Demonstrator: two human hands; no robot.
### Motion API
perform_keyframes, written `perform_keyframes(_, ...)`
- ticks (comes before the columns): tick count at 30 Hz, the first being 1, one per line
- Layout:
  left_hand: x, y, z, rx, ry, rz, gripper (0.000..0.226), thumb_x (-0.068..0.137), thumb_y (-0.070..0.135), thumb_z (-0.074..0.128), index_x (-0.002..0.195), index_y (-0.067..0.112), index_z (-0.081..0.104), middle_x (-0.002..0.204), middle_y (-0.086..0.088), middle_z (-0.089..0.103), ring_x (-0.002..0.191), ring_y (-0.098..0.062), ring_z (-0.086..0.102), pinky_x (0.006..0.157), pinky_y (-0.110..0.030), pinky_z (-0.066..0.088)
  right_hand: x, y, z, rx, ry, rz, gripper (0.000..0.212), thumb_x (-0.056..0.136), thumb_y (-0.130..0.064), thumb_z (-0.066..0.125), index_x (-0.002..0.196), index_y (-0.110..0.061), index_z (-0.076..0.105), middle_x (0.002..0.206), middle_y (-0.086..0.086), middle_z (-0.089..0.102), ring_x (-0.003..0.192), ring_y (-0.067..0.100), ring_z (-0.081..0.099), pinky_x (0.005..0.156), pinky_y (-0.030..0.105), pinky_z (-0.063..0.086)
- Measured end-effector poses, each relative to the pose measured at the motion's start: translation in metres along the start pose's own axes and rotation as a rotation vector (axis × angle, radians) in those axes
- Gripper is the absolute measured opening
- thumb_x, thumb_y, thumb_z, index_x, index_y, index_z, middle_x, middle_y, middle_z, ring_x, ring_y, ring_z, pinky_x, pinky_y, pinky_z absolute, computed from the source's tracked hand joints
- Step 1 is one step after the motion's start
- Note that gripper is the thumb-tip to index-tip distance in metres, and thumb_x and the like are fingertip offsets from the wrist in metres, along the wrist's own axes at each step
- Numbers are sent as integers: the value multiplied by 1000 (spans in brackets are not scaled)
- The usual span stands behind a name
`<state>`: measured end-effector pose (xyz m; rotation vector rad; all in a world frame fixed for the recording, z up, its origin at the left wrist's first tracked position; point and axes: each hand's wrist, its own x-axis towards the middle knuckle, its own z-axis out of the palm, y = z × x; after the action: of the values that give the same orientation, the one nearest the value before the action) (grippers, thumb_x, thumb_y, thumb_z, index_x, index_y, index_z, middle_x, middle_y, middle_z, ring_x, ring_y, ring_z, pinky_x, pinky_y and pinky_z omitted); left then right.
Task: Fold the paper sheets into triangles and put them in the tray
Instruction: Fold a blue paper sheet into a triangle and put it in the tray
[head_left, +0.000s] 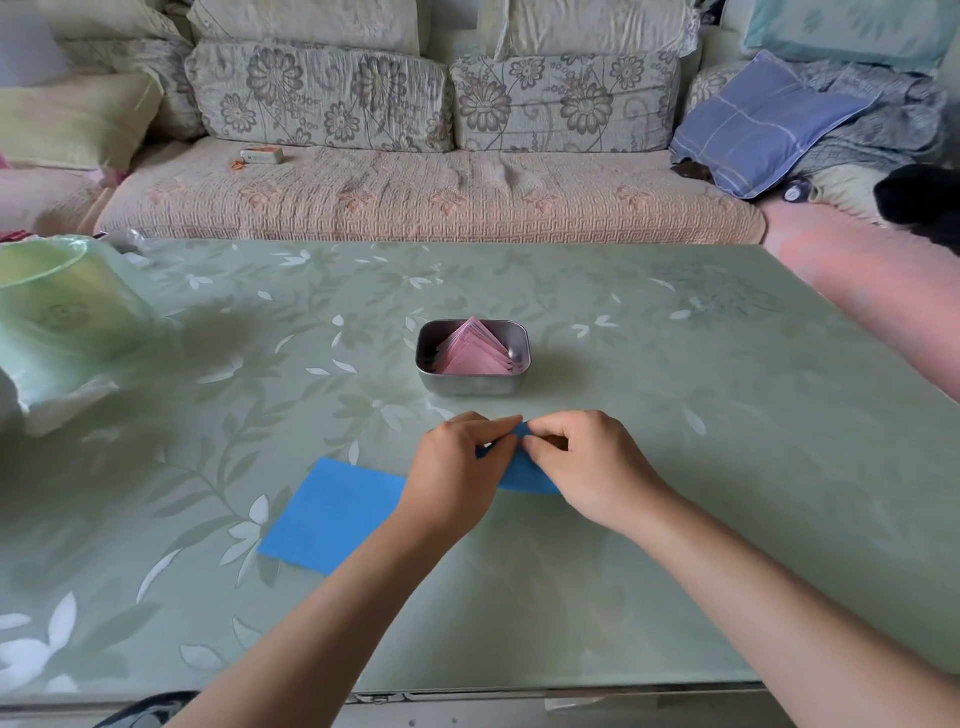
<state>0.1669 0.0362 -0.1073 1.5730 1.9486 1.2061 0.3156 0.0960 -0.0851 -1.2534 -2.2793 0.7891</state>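
**A:** How far along are you?

**B:** Pink triangles (475, 353) already sit in your tray (472, 387). Your left hand (457, 467) and right hand (587, 462) both pinch a blue sheet (519, 475), mid-fold, near the tray. Flat blue paper (332, 514) on the table (727, 415) is not yet folded.

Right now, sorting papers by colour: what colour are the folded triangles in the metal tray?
The folded triangles are pink, seen in the head view.
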Motion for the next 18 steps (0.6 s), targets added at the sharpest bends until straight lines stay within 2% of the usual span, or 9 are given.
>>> perform_keyframes(2,-1,0,0,10,-12,-12,25,96,19,60,114,29,74,85,7,63,72,5,54,62,-4,36,2,0,0,38,10,55,20,92,-33,63,77,-21,71,60,-3,56,60,15,46,56,28,37)
perform_keyframes(5,0,1,-2,66,-72,-28,25,95,22,59,110,34,74,86,9,65,69,-1,54,60,-4,36,4,1,-1,22,-58,113,20,91,-35,64,77,-24,72,71,-5,68,75,20,62,68,29,47)
perform_keyframes(7,0,-2,-6,144,-157,-23,24,94,21,57,98,35,75,69,13,56,59,-4,48,53,-10,34,3,1,0,-61,-109,119,21,92,-36,62,80,-22,71,75,-4,70,80,23,63,76,33,47)
perform_keyframes(9,0,-4,-10,258,-222,-12,18,90,20,54,81,23,70,59,4,46,55,-13,40,51,-22,35,4,1,2,-151,-113,111,21,92,-37,60,83,-21,71,76,-5,69,79,21,61,81,34,45)
perform_keyframes(10,-1,-4,-12,287,-234,-21,14,89,22,55,79,22,65,62,2,51,59,-14,43,55,-27,41,5,1,3,-185,-110,101,22,93,-37,59,81,-21,69,73,-5,67,77,19,59,82,35,44)
perform_keyframes(11,-1,-4,-15,296,-238,-31,11,90,24,57,83,31,64,73,3,60,66,-14,51,63,-28,46,5,2,4,-212,-111,90,24,93,-37,58,78,-20,67,68,-5,63,72,18,56,83,36,43)
perform_keyframes(13,-3,-3,-22,305,-213,2,22,89,30,63,111,31,67,97,9,62,85,-11,56,77,-24,46,7,3,5,-264,-125,71,29,95,-37,56,71,-21,60,63,-5,55,70,18,50,82,37,39)
perform_keyframes(14,-3,-3,-24,306,-211,46,24,89,31,65,113,30,66,101,12,59,89,-8,54,79,-22,45,8,3,6,-299,-131,58,30,96,-38,55,70,-24,57,65,-6,54,72,20,50,81,37,36)
perform_keyframes(18,-7,4,-29,310,-295,191,11,91,34,62,97,31,71,97,18,58,90,-2,53,81,-21,46,9,3,9,-398,-108,-8,33,96,-42,51,67,-26,52,71,-7,54,80,22,49,75,37,28)
